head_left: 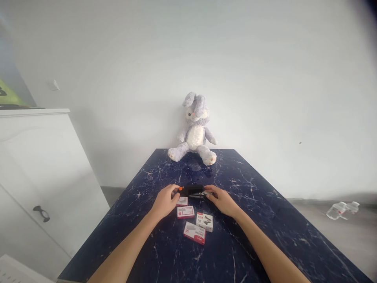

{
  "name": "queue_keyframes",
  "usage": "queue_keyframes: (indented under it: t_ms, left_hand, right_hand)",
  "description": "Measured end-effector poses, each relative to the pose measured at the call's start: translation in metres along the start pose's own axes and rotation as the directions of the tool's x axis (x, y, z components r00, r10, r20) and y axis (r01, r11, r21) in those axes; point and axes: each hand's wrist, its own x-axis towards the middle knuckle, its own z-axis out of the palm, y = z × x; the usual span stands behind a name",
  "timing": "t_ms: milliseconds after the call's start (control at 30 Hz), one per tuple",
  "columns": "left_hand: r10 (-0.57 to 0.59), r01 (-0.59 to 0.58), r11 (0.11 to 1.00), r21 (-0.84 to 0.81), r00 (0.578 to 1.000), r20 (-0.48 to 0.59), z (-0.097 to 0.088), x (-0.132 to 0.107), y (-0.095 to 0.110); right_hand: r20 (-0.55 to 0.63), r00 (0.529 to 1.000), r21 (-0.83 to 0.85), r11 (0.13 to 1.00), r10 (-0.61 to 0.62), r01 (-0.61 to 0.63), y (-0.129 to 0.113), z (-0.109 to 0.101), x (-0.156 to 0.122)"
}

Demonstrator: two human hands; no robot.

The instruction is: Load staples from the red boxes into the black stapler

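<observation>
A long black object with an orange tab (191,189) lies across the dark blue marbled table, its left end between the fingers and thumb of my left hand (165,199). Just in front of it is a black and silver stapler (198,195). My right hand (222,200) pinches the stapler's right end, its fingertips also close to the black object. Below the hands are several small boxes: a red and white one (182,201) partly behind my left thumb, another red and white box (185,212), a white box with a staple remover picture (204,222), and a larger red and white box (194,232).
A plush rabbit (196,137) sits at the table's (159,243) far edge against the white wall. At left stands a white cabinet (44,157) with a dark handle. Clear plastic bottles (337,210) lie on the floor at right.
</observation>
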Motion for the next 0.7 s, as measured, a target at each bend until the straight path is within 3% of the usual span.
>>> queue_keyframes:
  t_ms: [700]
  left_hand:
    - [-0.03,0.031,0.999,-0.021,0.999,0.013,-0.0001,-0.0013,-0.0001]
  right_hand:
    - [0.007,1.0,-0.088,0.996,-0.028,0.029,-0.0074,-0.0009,-0.0014]
